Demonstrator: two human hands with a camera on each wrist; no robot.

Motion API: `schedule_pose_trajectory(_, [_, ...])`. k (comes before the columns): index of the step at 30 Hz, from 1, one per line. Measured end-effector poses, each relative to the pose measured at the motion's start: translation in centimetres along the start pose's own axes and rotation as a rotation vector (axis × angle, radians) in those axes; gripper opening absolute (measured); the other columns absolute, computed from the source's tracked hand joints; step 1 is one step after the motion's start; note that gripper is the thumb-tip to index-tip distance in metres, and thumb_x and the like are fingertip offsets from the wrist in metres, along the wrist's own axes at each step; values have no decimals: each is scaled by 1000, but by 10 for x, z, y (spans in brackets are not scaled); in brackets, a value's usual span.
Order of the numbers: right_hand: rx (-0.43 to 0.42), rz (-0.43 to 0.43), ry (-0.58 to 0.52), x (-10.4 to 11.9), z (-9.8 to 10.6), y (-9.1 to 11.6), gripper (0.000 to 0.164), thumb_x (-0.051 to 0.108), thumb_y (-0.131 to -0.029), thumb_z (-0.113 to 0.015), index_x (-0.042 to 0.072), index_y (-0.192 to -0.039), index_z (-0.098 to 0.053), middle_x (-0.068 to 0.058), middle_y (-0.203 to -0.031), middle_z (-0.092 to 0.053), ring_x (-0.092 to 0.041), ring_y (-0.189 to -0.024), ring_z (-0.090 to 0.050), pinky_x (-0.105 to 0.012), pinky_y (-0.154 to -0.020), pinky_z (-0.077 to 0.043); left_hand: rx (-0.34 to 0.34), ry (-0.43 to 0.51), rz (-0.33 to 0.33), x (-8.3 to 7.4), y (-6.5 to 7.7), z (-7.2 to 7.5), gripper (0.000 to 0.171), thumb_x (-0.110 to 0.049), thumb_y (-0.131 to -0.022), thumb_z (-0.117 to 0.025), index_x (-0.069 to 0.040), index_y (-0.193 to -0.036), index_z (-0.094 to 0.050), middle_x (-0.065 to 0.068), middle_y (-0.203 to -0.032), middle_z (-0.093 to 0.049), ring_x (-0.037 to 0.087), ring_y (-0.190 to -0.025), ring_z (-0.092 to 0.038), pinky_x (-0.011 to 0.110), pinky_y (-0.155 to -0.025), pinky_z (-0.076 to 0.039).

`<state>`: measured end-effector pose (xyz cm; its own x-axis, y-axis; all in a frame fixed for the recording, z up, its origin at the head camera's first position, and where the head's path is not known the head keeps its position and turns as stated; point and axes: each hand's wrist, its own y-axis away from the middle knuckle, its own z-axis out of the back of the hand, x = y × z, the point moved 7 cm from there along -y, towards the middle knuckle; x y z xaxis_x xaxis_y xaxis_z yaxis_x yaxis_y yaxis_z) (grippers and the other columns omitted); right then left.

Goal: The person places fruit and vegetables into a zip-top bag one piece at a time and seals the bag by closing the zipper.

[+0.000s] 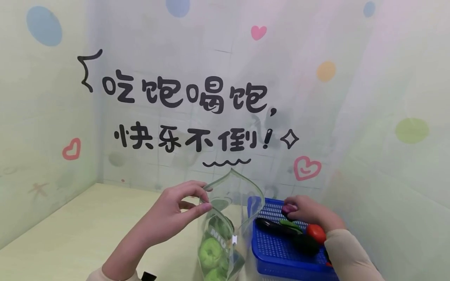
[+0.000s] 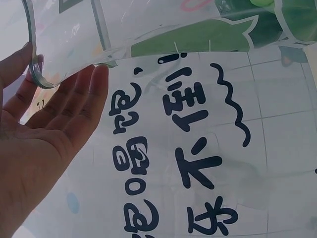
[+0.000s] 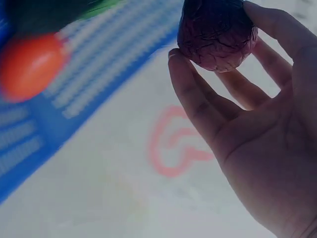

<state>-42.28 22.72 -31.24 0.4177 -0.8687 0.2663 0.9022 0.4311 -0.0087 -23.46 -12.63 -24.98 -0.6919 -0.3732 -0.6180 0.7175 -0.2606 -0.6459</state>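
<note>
My left hand (image 1: 179, 207) pinches the green-edged rim of a clear plastic bag (image 1: 218, 235) between thumb and fingers. The bag stands with its mouth spread wide, and green apples (image 1: 211, 253) show through its wall. In the left wrist view, the thumb and fingers lie either side of the bag's edge (image 2: 31, 49). At the right, my right hand (image 1: 307, 210) holds a small, round purple vegetable (image 3: 218, 37) with a veined surface, like a red cabbage, in its fingertips. This hand is over the far side of a blue plastic basket (image 1: 267, 262).
Inside the basket lie a dark eggplant (image 1: 275, 226), a red tomato (image 1: 316, 234), a slim green vegetable (image 1: 291, 224) and a round dark green one (image 1: 306, 244). A printed curtain wall (image 1: 183, 168) rises behind the pale table (image 1: 140, 210), with another on the right.
</note>
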Motion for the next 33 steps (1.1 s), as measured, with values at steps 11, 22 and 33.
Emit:
schedule_pose_trajectory(11, [-590,177,-254,86,48,83,46,25,-106,-67,20,-151,-59,-15,-145,-60,-29,-121,-66,-31,-94,-66,2,5,-6,0,2,-1,5,-20,-99,-77,-21,-98,-72,8,-132,-72,37,-136,-63,29,-87,-67])
schedule_pose_trajectory(22, [-914,706,-371,179,62,125,57,-14,-90,-72,4,-144,-61,-17,-138,-65,-10,-126,-68,-19,-105,-58,21,2,-25,-3,-2,-2,7,-19,-98,-78,-22,-98,-72,4,-132,-71,37,-141,-60,29,-87,-67])
schedule_pose_trajectory(33, [-593,617,-266,197,36,110,39,10,-95,-81,19,-132,-75,-5,-134,-74,-22,-115,-75,-24,-84,-67,38,6,-41,-5,-1,-5,5,-22,-100,-76,-22,-98,-72,6,-130,-72,36,-138,-62,29,-86,-67])
